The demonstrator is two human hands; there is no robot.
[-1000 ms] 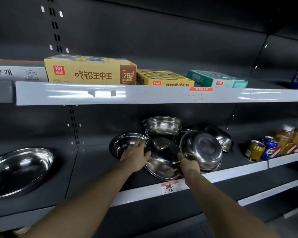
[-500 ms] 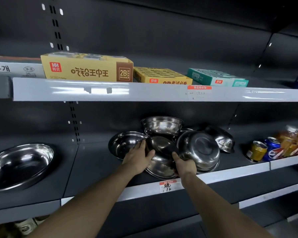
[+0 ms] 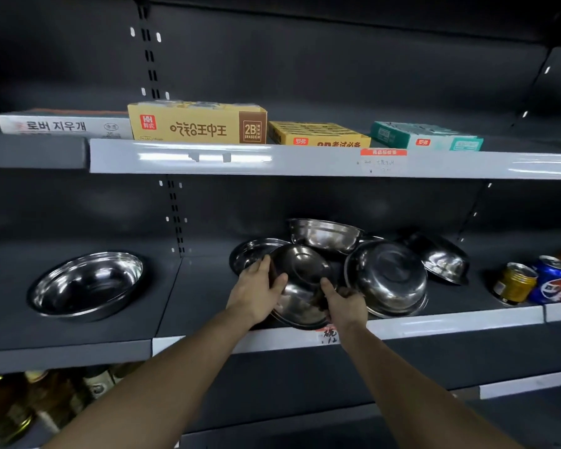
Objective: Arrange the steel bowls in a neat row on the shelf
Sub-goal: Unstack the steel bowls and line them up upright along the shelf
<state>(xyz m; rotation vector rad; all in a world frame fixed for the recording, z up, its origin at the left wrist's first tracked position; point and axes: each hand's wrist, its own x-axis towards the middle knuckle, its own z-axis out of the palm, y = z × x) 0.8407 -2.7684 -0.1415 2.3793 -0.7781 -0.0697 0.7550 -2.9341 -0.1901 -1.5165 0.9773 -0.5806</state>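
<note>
Several steel bowls lie jumbled on the dark middle shelf (image 3: 204, 296). My left hand (image 3: 256, 293) and my right hand (image 3: 344, 303) both grip a tilted steel bowl (image 3: 300, 273) from either side, its hollow facing me. Under it rests another tilted bowl (image 3: 298, 311) at the shelf's front edge. To the right an upside-down bowl (image 3: 389, 280) leans toward me. An upright bowl (image 3: 324, 234) stands behind, a shallow bowl (image 3: 250, 254) sits behind my left hand, and one more tipped bowl (image 3: 441, 259) lies at the far right. A large bowl (image 3: 86, 285) stands alone at the left.
Drink cans (image 3: 515, 281) and a blue can (image 3: 551, 280) lie on the same shelf at the right. The upper shelf (image 3: 305, 163) carries several eraser boxes, among them a yellow box (image 3: 196, 124). Bottles (image 3: 10, 406) show on the lower shelf at the left.
My right hand let go of the upside-down bowl and moved left onto the tilted middle bowl. That bowl has been lifted and tipped up between both hands. The view shifted right.
</note>
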